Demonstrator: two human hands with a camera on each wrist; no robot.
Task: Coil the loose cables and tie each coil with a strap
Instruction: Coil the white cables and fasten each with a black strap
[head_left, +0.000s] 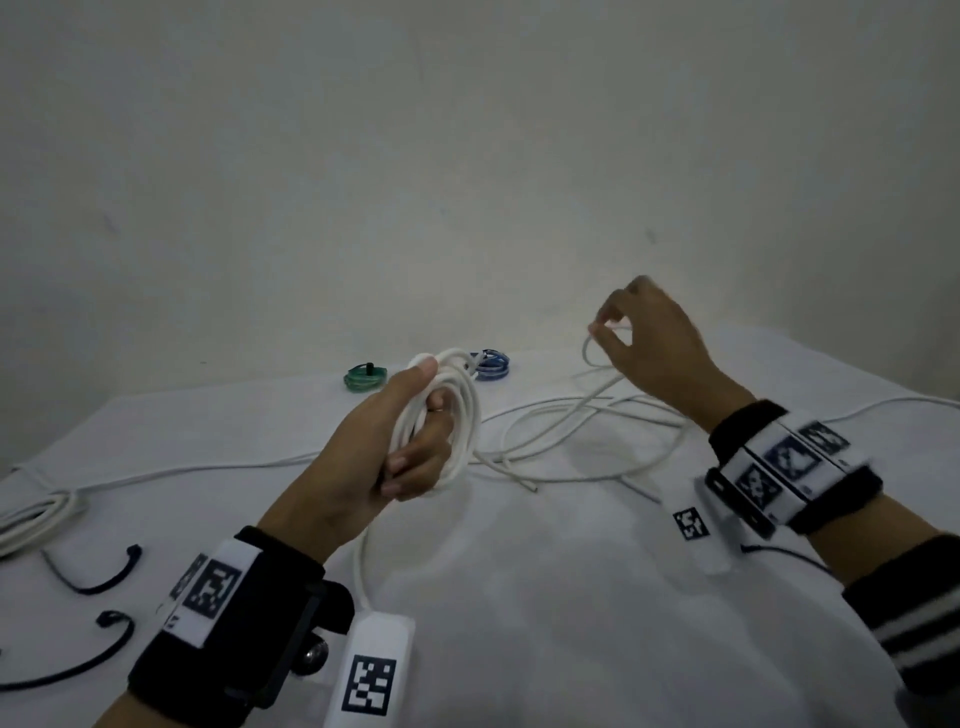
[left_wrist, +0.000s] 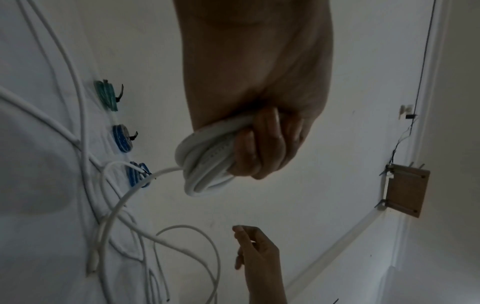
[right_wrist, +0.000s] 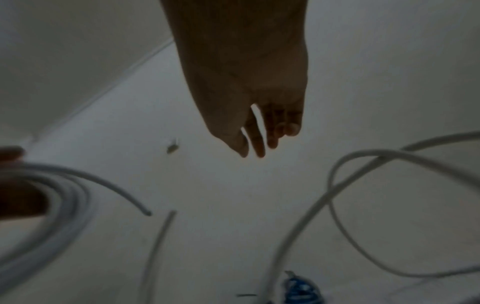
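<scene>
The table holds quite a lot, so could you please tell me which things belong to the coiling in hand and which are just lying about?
In use:
- white coil, gripped by the left hand
- loose white cable, pinched by the right hand
- black straps

Lying about:
- green coil, already tied
- blue coil
- white bundle

A thick white round cable (head_left: 447, 415) is partly wound into a raised coil. Its loose remainder sprawls in loops across the white cloth. Two thin dark curved straps (head_left: 98, 577) lie flat nearby.
</scene>
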